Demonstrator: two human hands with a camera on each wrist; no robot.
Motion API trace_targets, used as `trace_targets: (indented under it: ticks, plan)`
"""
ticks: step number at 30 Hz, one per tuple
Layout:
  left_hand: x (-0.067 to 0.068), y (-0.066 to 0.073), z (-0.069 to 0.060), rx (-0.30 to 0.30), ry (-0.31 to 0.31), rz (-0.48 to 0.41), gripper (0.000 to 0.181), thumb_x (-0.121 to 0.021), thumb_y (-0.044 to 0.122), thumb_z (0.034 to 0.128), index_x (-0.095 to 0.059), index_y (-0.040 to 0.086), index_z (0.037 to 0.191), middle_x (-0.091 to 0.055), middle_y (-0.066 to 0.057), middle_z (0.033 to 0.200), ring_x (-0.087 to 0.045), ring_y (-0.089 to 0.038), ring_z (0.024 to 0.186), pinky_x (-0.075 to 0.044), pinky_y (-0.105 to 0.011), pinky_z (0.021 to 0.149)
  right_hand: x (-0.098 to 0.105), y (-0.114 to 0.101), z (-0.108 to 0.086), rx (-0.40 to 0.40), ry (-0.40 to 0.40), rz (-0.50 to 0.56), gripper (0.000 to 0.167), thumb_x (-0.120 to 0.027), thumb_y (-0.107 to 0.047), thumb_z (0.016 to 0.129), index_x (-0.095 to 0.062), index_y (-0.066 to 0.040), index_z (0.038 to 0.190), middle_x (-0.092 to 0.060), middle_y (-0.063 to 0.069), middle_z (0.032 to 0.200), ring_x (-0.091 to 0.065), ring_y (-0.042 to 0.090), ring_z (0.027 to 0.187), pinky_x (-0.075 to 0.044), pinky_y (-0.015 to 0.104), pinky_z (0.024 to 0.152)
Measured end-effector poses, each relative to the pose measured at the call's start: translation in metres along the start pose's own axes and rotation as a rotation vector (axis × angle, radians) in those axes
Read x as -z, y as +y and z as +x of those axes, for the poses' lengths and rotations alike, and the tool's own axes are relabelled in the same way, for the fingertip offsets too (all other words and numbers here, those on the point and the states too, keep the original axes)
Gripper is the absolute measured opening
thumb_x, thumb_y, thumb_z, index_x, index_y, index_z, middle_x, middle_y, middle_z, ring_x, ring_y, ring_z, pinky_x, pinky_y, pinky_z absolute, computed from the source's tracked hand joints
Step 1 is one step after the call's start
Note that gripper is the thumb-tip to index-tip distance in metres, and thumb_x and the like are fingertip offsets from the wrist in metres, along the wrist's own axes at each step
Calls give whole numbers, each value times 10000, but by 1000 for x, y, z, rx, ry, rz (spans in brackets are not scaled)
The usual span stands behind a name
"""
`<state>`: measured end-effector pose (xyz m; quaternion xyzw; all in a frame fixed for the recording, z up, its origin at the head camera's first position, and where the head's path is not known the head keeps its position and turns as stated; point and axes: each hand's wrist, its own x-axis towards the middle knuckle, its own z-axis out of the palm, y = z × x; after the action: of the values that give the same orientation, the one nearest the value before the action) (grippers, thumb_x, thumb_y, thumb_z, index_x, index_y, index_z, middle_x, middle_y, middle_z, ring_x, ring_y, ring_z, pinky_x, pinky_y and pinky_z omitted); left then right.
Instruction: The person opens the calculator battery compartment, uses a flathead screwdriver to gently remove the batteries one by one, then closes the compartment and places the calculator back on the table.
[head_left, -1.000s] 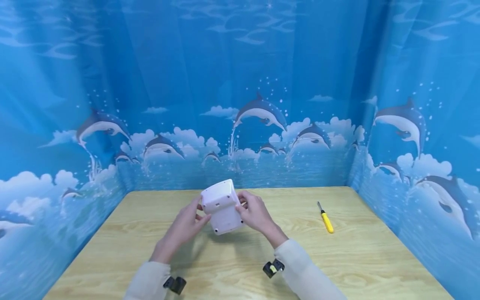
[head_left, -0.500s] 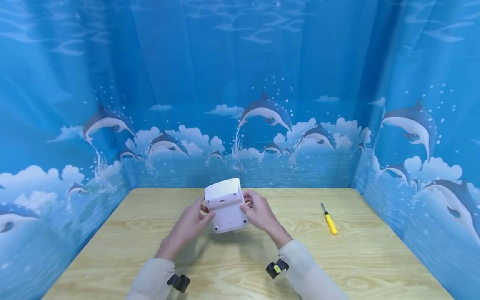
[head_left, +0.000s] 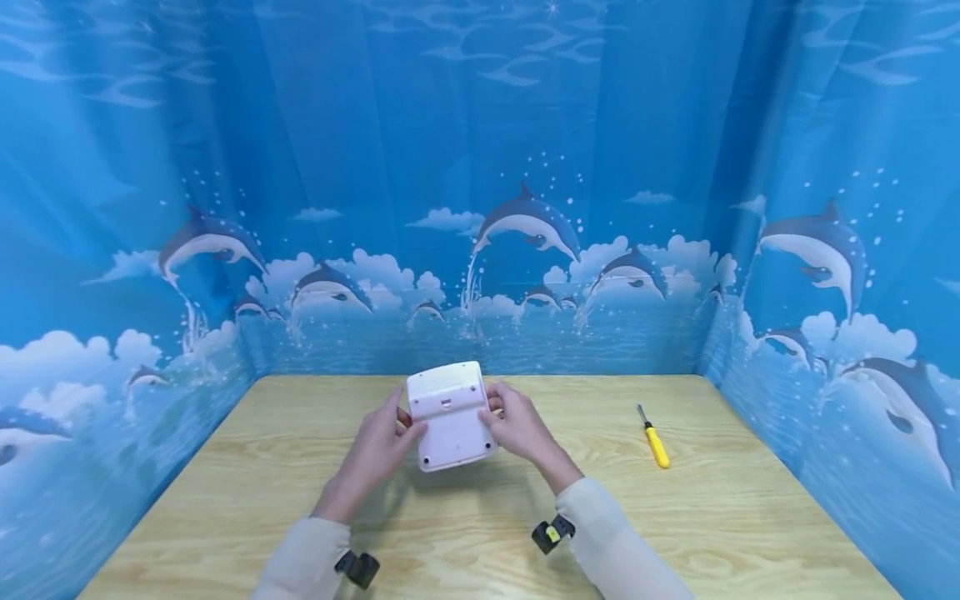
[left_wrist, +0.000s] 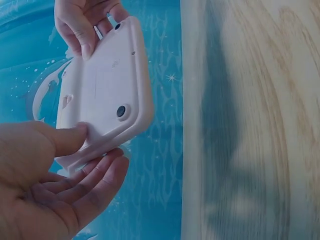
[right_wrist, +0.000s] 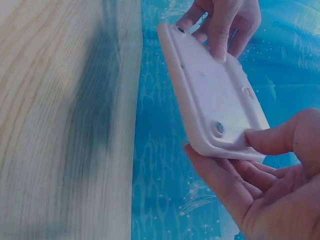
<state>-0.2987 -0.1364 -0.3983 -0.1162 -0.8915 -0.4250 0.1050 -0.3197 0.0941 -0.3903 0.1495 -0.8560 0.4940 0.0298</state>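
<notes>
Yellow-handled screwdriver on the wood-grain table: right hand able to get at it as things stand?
Probably yes, once it lets go: the right hand grips the boxy white plastic device, which the left hand also holds. Nothing visible blocks the way across the table to the screwdriver.

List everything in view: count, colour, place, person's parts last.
Table: 1, light wood-grain, lower middle
Dolphin-print curtain: panel count unclear, blue, behind and beside the table
Screwdriver: 1, yellow handle, on the table at right
Plastic device: 1, pinkish-white, held up over the table
Sleeves: 2, cream, bottom of the head view
Wrist cameras: 2, black, one by each sleeve
Left hand: 1, bare, gripping the device's left edge
Right hand: 1, bare, gripping its right edge
</notes>
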Motion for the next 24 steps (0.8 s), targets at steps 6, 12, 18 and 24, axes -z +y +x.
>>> trace_targets:
  ticks: [6,12,18,24]
  plan:
    - [-7,1,1,32,-12,-10,641,-723,82,951,-428,-46,1505,-646,-88,833,-587,-133,682,-532,-238,552,4,2,-1,-78,-62,-29,235,-619,-109,1016,-603,1,1223,-682,147,999,-688,201,840,-612,307,590]
    - [-11,-1,0,77,-34,-54,643,-704,55,959,-407,-42,1521,-617,-103,846,-584,-146,688,-606,-290,583,5,5,-1,-115,-91,-25,222,-621,-123,1016,-616,-5,1204,-667,154,1032,-680,218,857,-624,321,588]
    - [-13,-1,-1,81,-48,-66,643,-702,42,955,-400,-61,1514,-633,-118,875,-596,-156,695,-624,-322,615,6,6,-1,-111,-91,-63,236,-640,-101,997,-644,34,1189,-656,150,1001,-665,213,832,-630,331,594]
    - [-16,1,-2,101,-78,-68,597,-695,26,955,-430,-72,1481,-638,-124,915,-608,-153,691,-613,-288,589,7,6,-2,-116,-99,-97,216,-659,-77,977,-674,56,1147,-653,129,919,-660,189,777,-636,343,617]
